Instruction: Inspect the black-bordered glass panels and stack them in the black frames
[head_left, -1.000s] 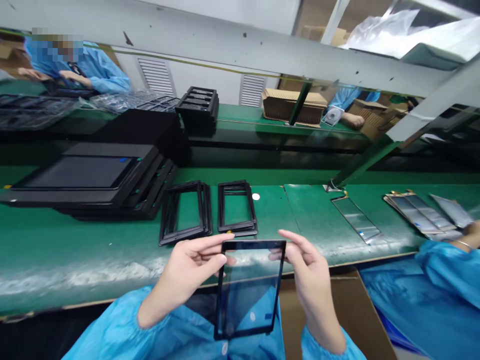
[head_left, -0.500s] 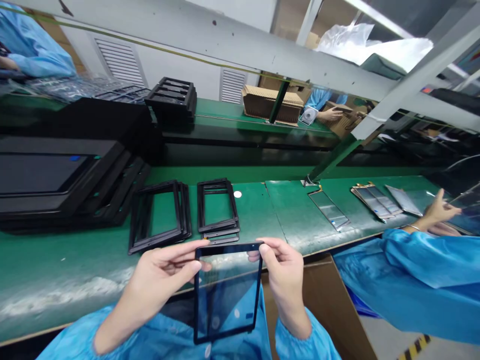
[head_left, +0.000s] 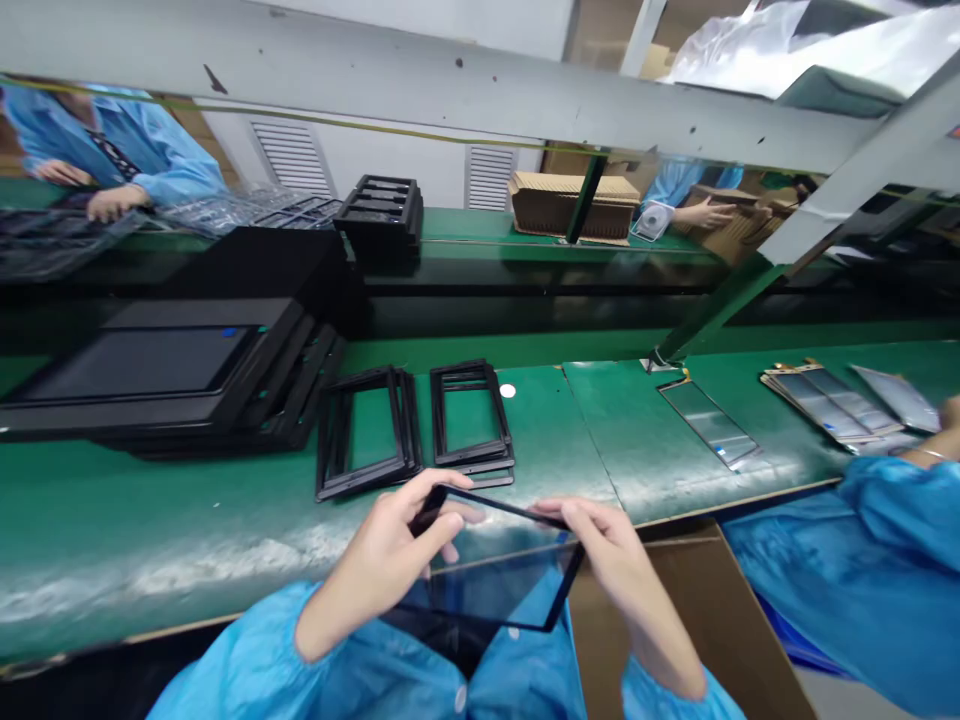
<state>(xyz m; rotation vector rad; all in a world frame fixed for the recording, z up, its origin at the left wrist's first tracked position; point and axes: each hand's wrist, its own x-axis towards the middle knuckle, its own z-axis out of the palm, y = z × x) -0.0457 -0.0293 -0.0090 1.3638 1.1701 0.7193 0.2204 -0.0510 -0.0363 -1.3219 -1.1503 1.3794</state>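
Note:
I hold a clear glass panel with a black border point(head_left: 502, 585) in both hands over my lap, near the front edge of the green belt point(head_left: 187, 520). My left hand point(head_left: 401, 545) pinches the panel's far left corner. On the far right corner, my right hand point(head_left: 607, 545) grips with fingers curled over the edge. The panel lies tilted, nearly flat. Just beyond my hands on the belt rest two piles of black frames: the left frame stack point(head_left: 367, 430) and the right frame stack point(head_left: 471, 415).
Stacked black trays point(head_left: 165, 375) sit at the left. Thin silver sheets point(head_left: 709, 422) and a sheet pile point(head_left: 832, 405) lie at the right, by a co-worker's blue sleeve point(head_left: 885, 560). A cardboard box point(head_left: 675, 610) stands beside my right knee. More workers sit beyond the far belt.
The panel has tipped from nearly upright to nearly flat in my hands. My view swung back to the left.

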